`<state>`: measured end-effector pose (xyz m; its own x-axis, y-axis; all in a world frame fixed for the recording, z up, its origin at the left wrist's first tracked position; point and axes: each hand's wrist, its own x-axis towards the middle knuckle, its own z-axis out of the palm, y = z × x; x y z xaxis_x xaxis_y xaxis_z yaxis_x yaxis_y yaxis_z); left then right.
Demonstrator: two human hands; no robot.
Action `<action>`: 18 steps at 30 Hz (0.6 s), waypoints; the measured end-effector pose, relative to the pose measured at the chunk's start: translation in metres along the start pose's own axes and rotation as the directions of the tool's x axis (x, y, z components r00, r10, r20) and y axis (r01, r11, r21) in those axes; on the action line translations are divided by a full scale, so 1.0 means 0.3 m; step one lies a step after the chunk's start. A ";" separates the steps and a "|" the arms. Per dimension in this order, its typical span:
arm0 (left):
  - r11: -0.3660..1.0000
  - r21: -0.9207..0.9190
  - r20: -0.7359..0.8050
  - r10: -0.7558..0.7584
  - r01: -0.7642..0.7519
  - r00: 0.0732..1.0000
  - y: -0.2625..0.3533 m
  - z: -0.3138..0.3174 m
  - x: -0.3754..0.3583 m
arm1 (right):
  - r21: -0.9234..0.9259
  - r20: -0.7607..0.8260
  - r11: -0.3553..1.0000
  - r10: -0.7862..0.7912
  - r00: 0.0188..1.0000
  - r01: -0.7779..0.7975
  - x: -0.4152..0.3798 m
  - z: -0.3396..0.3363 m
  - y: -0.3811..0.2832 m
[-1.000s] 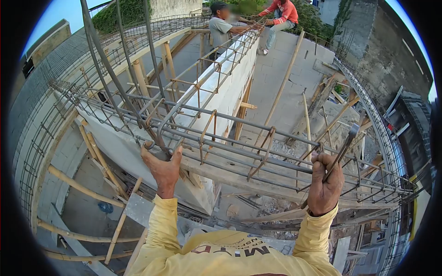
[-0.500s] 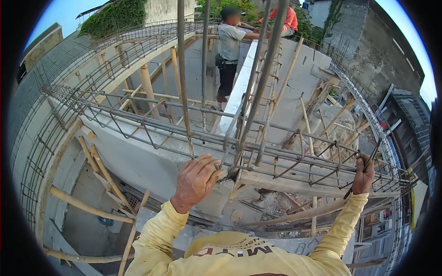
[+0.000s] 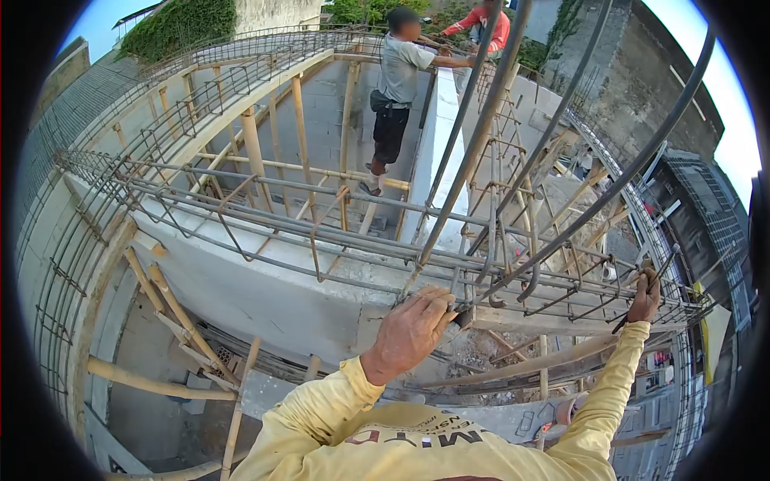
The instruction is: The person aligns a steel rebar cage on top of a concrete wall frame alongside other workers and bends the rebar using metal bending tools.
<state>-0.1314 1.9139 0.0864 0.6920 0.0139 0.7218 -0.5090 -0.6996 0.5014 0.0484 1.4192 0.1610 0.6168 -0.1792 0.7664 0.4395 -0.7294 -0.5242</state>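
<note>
The left hand [image 3: 409, 329] lies palm down at the near top edge of a pale wall [image 3: 265, 289], its fingers pressed together and pointing towards the foot of the bars there; whether they grip a bar under the palm I cannot tell. The right hand [image 3: 644, 297] is well apart, near the far right end of the steel cage [image 3: 365, 240]; its fingers are curled around a thin dark tool [image 3: 619, 325], whose lower end pokes out beneath the palm; which fingertips pinch it is too small to make out.

The cage runs lengthwise along the top of the wall, just beyond the left hand, and on over a wooden board [image 3: 561, 321] to the right; bent steel loops hang around its long bars. Tall bars rise from it near the left hand, among them a thick straight one [image 3: 473, 135] leaning right and a dark curved one [image 3: 634, 171] sweeping to the upper right; a second white wall [image 3: 437, 144] leads away from behind the cage. A person in a grey shirt [image 3: 393, 112] stands beside that wall with arms reaching over it; a person in a red top [image 3: 491, 32] is near its far end; bamboo poles [image 3: 160, 380] lie at lower left.
</note>
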 end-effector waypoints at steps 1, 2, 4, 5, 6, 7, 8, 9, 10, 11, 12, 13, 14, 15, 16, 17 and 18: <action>1.000 0.000 0.003 -0.006 0.006 1.000 -0.002 -0.001 -0.002 | -0.012 -0.010 1.000 -0.011 1.000 0.010 0.003 0.002 0.009; 1.000 0.001 0.006 -0.010 0.010 1.000 -0.003 -0.002 -0.001 | -0.024 -0.023 1.000 -0.020 1.000 0.020 0.003 0.005 0.017; 1.000 -0.005 0.011 -0.011 0.011 1.000 -0.005 -0.004 -0.001 | -0.039 -0.022 0.999 0.015 1.000 -0.016 0.002 0.000 0.008; 1.000 -0.009 0.010 -0.011 0.011 1.000 -0.006 -0.005 0.001 | -0.035 -0.034 0.999 0.013 0.999 -0.014 0.003 0.004 0.015; 1.000 -0.013 0.007 -0.012 0.012 1.000 -0.007 -0.007 0.002 | -0.032 -0.044 0.999 0.009 0.999 -0.010 0.007 0.006 0.024; 1.000 -0.024 0.000 -0.005 0.005 1.000 -0.009 -0.007 0.003 | -0.020 -0.036 1.000 0.012 0.999 -0.013 0.013 0.004 0.035; 0.999 -0.034 -0.006 0.001 -0.001 1.000 -0.011 -0.009 0.003 | -0.008 -0.027 1.000 0.016 1.000 -0.016 0.017 0.002 0.050; 0.999 -0.043 -0.011 0.006 -0.007 1.000 -0.013 -0.012 0.002 | 0.005 -0.017 1.000 0.022 1.000 -0.022 0.018 -0.001 0.065; 0.999 -0.043 -0.012 0.014 -0.014 1.000 -0.014 -0.014 0.002 | -0.002 -0.015 1.000 0.019 1.000 -0.019 0.022 -0.005 0.083; 0.999 -0.042 -0.013 0.022 -0.022 1.000 -0.016 -0.017 0.003 | -0.009 -0.014 1.000 0.015 1.000 -0.015 0.028 -0.008 0.101; 0.999 -0.041 -0.015 0.029 -0.030 0.999 -0.016 -0.015 0.004 | -0.015 -0.013 1.000 0.011 1.000 -0.011 0.030 -0.009 0.103; 0.998 -0.044 -0.018 0.034 -0.035 0.999 -0.019 -0.014 0.004 | -0.025 -0.015 1.000 0.017 1.000 -0.017 0.029 -0.009 0.103; 0.998 -0.046 -0.021 0.039 -0.040 0.999 -0.022 -0.013 0.004 | -0.035 -0.016 0.999 0.023 1.000 -0.024 0.028 -0.010 0.103; 0.998 -0.049 -0.023 0.043 -0.044 0.999 -0.025 -0.011 0.003 | -0.045 -0.018 0.999 0.030 0.999 -0.031 0.027 -0.011 0.099; 0.998 -0.051 -0.025 0.043 -0.044 0.999 -0.028 -0.010 0.003 | -0.041 -0.014 0.998 0.047 0.999 -0.047 0.026 -0.011 0.095; 0.998 -0.053 -0.027 0.043 -0.045 0.999 -0.030 -0.008 0.003 | -0.036 -0.010 0.997 0.063 0.998 -0.063 0.027 -0.011 0.092; 0.998 -0.054 -0.029 0.044 -0.045 0.999 -0.032 -0.007 0.003 | -0.032 -0.007 0.996 0.080 0.997 -0.080 0.026 -0.011 0.089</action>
<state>-0.1271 1.9220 0.0832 0.6541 0.0038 0.7564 -0.5667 -0.6599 0.4933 0.0628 1.3961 0.1541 0.6458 -0.2414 0.7244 0.3676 -0.7332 -0.5721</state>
